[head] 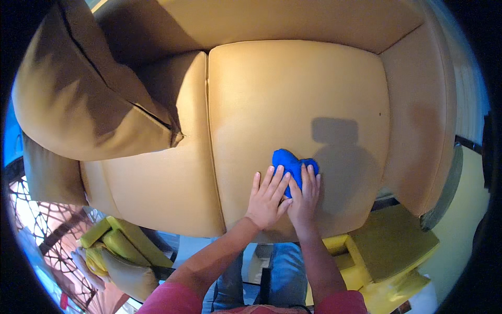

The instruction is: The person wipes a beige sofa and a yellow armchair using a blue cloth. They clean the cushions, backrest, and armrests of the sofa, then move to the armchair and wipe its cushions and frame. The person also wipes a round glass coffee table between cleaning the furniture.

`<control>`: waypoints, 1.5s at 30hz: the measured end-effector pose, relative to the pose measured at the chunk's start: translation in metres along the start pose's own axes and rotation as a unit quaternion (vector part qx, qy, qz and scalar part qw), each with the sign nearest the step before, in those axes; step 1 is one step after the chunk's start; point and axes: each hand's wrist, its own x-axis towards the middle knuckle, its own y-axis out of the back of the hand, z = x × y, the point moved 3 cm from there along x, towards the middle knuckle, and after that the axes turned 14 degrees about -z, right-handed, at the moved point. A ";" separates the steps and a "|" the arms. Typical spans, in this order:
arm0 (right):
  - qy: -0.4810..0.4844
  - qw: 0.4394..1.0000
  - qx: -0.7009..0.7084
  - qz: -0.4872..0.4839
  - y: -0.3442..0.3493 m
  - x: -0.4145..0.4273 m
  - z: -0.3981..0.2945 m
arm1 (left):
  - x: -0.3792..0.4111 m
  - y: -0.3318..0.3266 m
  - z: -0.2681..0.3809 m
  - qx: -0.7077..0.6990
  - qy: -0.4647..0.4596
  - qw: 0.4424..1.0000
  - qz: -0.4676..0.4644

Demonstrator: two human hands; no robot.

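Observation:
A crumpled blue cloth (285, 159) lies on the right seat cushion (274, 90) of a tan sofa, near the cushion's front edge. My right hand (305, 196) rests on the cloth's right part, with its fingers stretched forward over it. Flat on the cushion, with its fingers spread, my left hand (268, 200) has its fingertips at the cloth's left edge. The two hands meet near the thumbs. Whether the right fingers grip the cloth or only press on it is hard to see.
A large tan cushion (78, 106) leans on the sofa's left part. The sofa's armrest (415, 114) stands at the right and its backrest (298, 19) at the far side. Behind me are a yellow-green armchair (129, 243) and a yellow piece of furniture (396, 243).

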 end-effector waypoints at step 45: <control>-0.122 0.972 -0.043 0.195 0.181 0.263 0.244 | 0.293 0.043 0.056 0.114 0.125 0.967 0.191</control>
